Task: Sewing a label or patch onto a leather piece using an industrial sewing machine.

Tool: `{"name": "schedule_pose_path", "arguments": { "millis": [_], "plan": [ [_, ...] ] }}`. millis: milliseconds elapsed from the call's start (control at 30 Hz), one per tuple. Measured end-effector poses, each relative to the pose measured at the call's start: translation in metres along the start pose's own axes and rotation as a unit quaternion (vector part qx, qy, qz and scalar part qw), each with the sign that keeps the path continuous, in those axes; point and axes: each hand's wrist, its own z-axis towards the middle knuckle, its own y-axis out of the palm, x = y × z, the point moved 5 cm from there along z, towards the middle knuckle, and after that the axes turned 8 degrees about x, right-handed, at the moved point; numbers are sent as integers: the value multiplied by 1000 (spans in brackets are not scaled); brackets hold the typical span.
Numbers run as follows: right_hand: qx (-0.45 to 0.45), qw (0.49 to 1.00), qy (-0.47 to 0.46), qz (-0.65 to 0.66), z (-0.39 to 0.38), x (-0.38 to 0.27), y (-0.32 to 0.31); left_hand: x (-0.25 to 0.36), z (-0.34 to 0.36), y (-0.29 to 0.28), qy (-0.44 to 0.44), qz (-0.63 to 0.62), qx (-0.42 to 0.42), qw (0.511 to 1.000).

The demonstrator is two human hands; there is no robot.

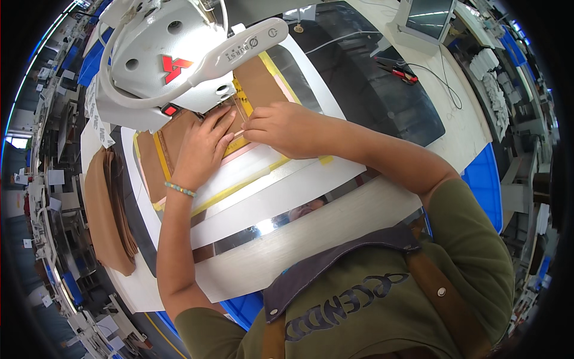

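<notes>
Under the head of a white sewing machine (pixel 140 66) lies brown fabric (pixel 260 81), framed by yellow-edged strips on a flat white template (pixel 281 188). My left hand (pixel 203 149) rests on the fabric with its fingers stretched out, their tips close to the machine's needle area. To its right, my right hand (pixel 290 128) is closed, its fingertips pinched together at the yellow strip. What the pinch holds, if anything, cannot be made out. The machine head hides the far left part of the fabric.
A white lamp or control wand (pixel 239 54) juts out above my hands. Folded brown fabric (pixel 107 209) lies at the left table edge. Red-handled pliers or snips (pixel 403 73) and a screen (pixel 427 18) are at the far right. A blue bin (pixel 483 185) stands beside the table.
</notes>
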Motion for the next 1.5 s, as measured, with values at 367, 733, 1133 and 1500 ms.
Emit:
{"name": "schedule_pose_path", "arguments": {
  "millis": [367, 733, 1133, 1500],
  "plan": [
    [-3, 999, 26, -21, -12, 9, -6, -7, -10, 8, -58, -42, 33, 997],
    [10, 998, 62, -17, -54, 18, -42, -19, -6, 6, -133, -85, 24, 987],
    [20, 992, 108, -63, -103, 47, -61, -182, -166, -64, -226, 141, 25, 963],
    [-25, 991, 84, -96, -14, 92, -10, -181, -187, -56, -285, 94, 4, 954]
  ]
}}
